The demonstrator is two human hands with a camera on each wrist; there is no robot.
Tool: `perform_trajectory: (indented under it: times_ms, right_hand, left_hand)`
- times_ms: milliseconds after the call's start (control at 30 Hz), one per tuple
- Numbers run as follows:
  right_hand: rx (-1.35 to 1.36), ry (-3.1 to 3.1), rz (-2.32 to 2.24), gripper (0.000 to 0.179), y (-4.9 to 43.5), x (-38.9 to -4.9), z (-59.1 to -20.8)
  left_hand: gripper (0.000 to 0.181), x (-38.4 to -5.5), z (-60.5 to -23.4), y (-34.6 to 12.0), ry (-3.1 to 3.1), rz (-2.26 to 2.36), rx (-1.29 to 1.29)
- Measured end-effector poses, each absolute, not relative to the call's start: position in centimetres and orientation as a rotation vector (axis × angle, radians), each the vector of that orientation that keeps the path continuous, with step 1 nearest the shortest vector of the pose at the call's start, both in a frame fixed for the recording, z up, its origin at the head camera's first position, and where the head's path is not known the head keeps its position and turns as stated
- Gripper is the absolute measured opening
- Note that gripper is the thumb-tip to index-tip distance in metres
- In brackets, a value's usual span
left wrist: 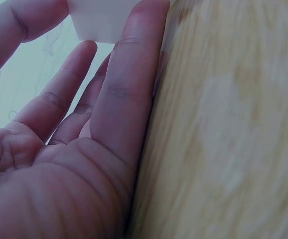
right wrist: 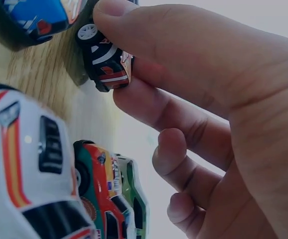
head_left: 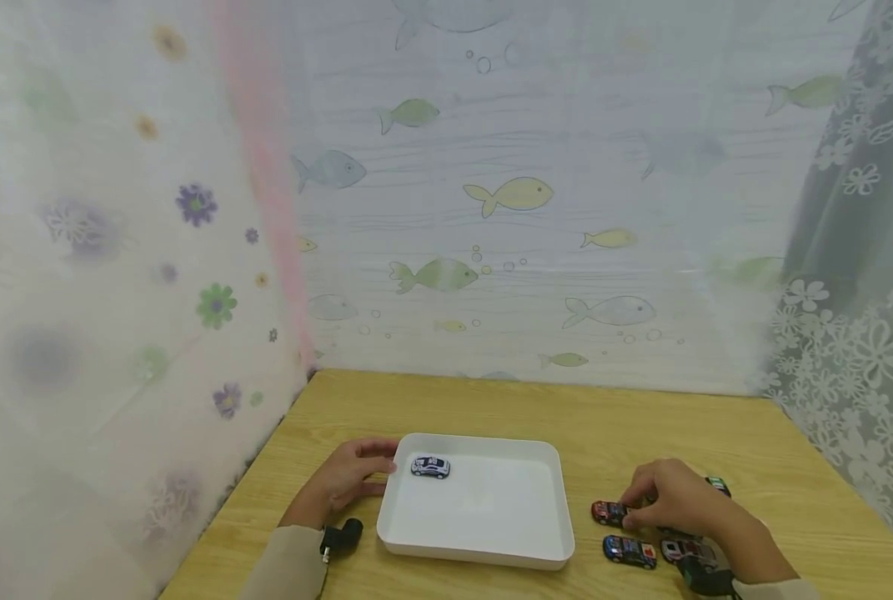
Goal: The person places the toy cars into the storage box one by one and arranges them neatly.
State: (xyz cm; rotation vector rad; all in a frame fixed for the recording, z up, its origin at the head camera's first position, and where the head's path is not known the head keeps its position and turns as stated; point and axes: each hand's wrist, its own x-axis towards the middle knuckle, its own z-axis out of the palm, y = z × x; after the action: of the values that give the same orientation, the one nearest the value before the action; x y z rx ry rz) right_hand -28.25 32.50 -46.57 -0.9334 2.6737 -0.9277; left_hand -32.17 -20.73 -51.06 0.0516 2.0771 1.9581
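Note:
A white tray (head_left: 484,500) sits on the table with a white and dark blue toy car (head_left: 430,467) inside, near its back left corner. My left hand (head_left: 351,479) rests beside the tray's left wall, its fairly straight fingers (left wrist: 121,89) touching it. To the right of the tray, my right hand (head_left: 674,498) pinches a red and black toy car (right wrist: 109,69) between thumb and index finger, low over the wood. The other fingers of that hand are loosely bent.
Around the right hand stand a blue toy car (head_left: 629,551), a white one with orange stripes (right wrist: 34,164), a red and green one (right wrist: 99,184) and a light green one (right wrist: 138,194). A fish-print curtain (head_left: 521,250) hangs behind the wooden table (head_left: 431,396).

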Motion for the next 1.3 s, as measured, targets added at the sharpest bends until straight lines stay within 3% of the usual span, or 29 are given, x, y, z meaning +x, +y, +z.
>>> perform_trajectory:
  times_ms: [1300]
  right_hand:
    - [-0.975,2.827,-0.833,0.011,27.9,-29.2,-43.4]
  left_hand:
    - [0.052,-32.3,-50.8,-20.8,2.058,1.961,0.082]
